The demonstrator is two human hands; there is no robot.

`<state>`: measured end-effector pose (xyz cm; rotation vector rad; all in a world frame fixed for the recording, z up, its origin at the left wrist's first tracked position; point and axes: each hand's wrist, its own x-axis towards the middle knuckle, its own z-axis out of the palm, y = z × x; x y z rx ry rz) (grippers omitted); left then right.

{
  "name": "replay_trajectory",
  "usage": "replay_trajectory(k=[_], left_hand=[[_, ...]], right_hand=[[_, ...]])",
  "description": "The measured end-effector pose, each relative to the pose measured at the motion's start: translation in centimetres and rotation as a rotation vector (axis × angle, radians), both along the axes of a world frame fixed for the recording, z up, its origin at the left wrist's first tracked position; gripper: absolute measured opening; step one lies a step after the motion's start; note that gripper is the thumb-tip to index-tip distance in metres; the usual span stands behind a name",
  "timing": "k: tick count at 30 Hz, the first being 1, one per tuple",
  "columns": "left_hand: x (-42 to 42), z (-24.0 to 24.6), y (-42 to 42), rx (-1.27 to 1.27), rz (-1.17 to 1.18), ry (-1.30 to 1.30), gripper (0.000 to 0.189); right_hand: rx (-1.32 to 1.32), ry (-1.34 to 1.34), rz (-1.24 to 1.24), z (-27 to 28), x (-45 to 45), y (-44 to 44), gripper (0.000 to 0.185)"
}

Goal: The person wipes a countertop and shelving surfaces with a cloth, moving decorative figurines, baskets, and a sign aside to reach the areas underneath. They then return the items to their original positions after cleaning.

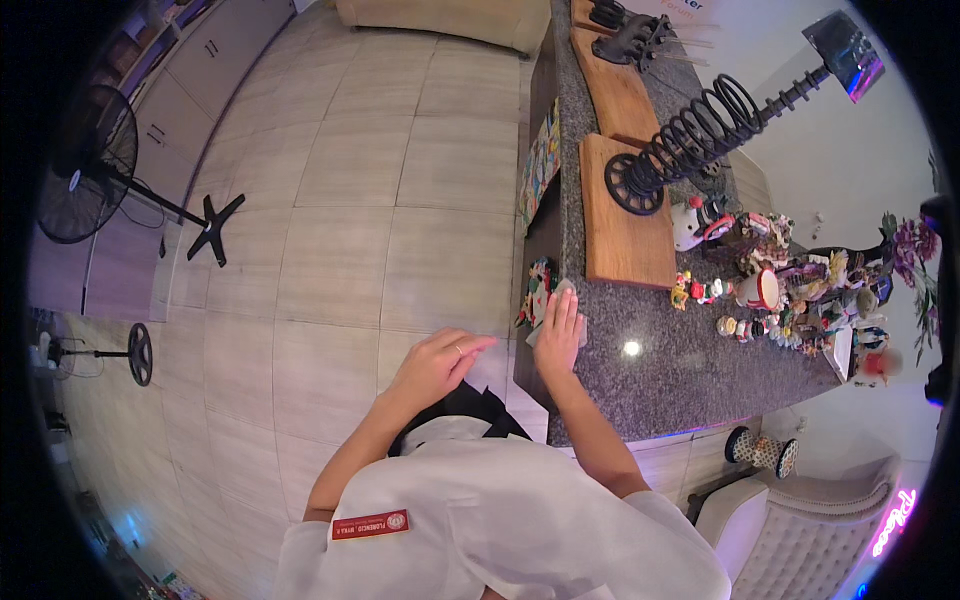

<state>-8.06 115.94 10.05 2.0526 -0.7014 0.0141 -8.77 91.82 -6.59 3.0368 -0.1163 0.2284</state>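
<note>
My right hand [561, 330] lies flat over a thin white cloth [582, 334], pressing it at the edge of a speckled dark granite counter [637, 390]. Parts of the cloth show past the fingertips and on both sides of the palm. My left hand [442, 361] is in the air in front of my body, over the tiled floor. It holds nothing that I can see; its index finger points toward the counter and a ring is on one finger. Near my right hand, a colourful patterned cloth [537, 292] hangs at the counter's side.
On the counter, a wooden slab [626, 240] carries a black coil-spring stand [690, 142]. Several small figurines [772, 292] crowd the far side, with a white drum-like cup [757, 289]. Pedestal fans [90, 165] stand left. A tufted sofa [817, 532] is at lower right.
</note>
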Motion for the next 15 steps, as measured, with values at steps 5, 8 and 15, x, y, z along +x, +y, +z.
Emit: replay_trajectory(k=[5,8,15], left_hand=[[6.9,0.4,1.9,-0.036,0.008,0.025,0.027],[11.6,-0.2,2.5,-0.030,-0.019,-0.007,0.029],[26.0,-1.2,5.3,-0.062,-0.065,-0.035,0.029]], right_hand=[[-0.067,0.001,-0.060,-0.2,8.9,-0.3,0.060],[-0.168,-0.046,-0.110,-1.2,14.1,-0.4,0.058],[-0.247,-0.127,-0.217,-2.4,27.3,-1.0,0.054]])
